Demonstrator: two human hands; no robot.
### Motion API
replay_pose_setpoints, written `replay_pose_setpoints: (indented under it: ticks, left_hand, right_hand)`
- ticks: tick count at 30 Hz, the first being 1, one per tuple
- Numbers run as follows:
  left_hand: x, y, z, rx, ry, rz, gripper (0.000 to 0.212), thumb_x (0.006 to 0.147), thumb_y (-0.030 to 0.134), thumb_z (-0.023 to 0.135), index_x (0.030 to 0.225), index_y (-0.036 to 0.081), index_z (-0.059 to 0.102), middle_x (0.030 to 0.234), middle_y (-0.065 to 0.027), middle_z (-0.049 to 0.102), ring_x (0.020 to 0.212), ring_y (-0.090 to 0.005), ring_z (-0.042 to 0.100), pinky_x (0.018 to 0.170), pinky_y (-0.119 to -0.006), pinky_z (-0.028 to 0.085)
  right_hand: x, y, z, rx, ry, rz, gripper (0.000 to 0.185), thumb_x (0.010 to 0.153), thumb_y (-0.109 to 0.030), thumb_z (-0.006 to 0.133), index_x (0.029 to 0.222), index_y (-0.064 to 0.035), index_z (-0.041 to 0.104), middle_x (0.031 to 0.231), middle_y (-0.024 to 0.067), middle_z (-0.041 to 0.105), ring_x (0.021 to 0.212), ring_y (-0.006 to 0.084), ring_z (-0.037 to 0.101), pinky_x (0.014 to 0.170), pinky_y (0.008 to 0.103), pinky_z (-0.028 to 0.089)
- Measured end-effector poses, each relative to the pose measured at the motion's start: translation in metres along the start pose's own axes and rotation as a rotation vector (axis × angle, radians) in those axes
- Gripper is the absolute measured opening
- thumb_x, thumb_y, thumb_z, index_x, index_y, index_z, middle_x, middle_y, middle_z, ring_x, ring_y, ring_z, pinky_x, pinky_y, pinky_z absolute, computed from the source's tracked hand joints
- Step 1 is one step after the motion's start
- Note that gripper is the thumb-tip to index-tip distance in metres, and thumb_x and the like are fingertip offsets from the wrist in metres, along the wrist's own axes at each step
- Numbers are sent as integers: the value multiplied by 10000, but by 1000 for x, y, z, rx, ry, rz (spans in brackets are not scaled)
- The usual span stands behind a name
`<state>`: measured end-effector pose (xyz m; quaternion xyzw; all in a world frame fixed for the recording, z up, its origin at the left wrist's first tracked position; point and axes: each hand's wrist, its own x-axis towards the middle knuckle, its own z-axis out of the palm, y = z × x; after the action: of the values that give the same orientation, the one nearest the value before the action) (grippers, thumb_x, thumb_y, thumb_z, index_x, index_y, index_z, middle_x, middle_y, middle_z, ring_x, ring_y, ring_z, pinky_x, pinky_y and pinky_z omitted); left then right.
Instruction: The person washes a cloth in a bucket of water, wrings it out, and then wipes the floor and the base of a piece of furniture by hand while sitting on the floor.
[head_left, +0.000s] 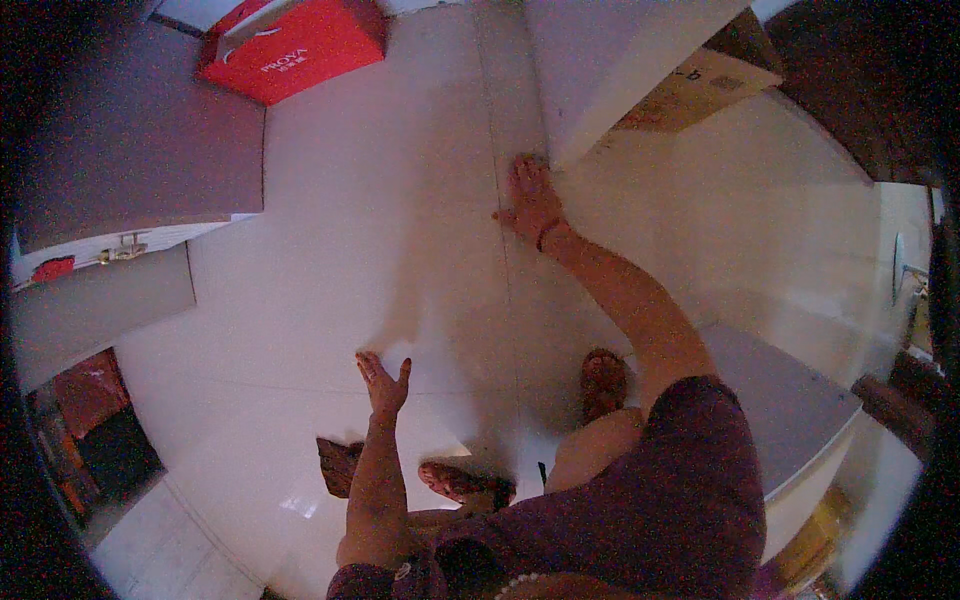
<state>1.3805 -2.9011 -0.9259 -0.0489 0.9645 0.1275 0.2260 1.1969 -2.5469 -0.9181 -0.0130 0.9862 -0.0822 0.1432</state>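
Observation:
My left hand (384, 386) hangs over the pale tiled floor (330, 247), holding nothing, its thumb apart from the fingers. Farther forward, my right hand (534, 196) is stretched out with the thumb spread. Its fingers are beside the lower corner of a pale furniture panel (592, 67); whether they touch it I cannot tell. No object shows in that hand, though its palm is hidden. A bracelet or band (551, 231) circles the right wrist. On the floor by my left forearm lies a dark brown object (339, 465), partly covered by the arm.
A red PROYA paper bag (322, 52) stands at the far left, near a dark grey surface (150, 142). Behind the panel is a cardboard box (697, 90) bearing writing. To the right sits a low grey panel (772, 405). My feet in sandals (604, 382) are below.

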Motion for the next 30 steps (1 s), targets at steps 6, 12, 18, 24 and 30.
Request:
replay_pose_setpoints:
  ticks: [6,12,18,24,30]
  left_hand:
    - [3,-8,-2,-35,-34,31,779,751,420,506,1203,-116,167,1263,-320,78,1200,-410,59,985,-436,113]
    - [7,-18,-2,-41,8,48,773,756,403,505,1211,-112,151,1258,-330,74,1197,-418,57,983,-440,111]
    - [11,-30,-20,-90,-87,-12,802,756,426,497,1234,-87,107,1289,-285,39,1212,-384,34,987,-426,102]
    - [23,-60,-32,-116,-97,-35,793,757,431,495,1226,-96,133,1288,-289,31,1209,-394,34,985,-433,101]
    - [28,-79,-22,-163,-29,22,786,758,423,497,1214,-112,146,1281,-301,34,1203,-407,37,980,-446,107]
  right_hand:
    - [15,-14,-22,40,-23,193,804,703,-470,501,1229,59,199,1310,196,126,1222,330,81,1001,383,82]
    - [-81,25,27,157,-21,-71,744,729,-405,505,1217,72,208,1306,213,116,1221,339,76,1005,381,55]
    - [-49,104,4,-150,218,320,541,829,-292,361,1222,51,216,1297,182,184,1218,304,121,1005,365,92]
    - [8,68,2,185,134,111,481,815,-259,367,1197,23,290,1257,177,269,1171,314,230,986,368,158]
    - [-48,29,35,239,204,-176,350,778,-158,447,1097,-16,431,1176,124,390,1080,279,362,897,323,326]
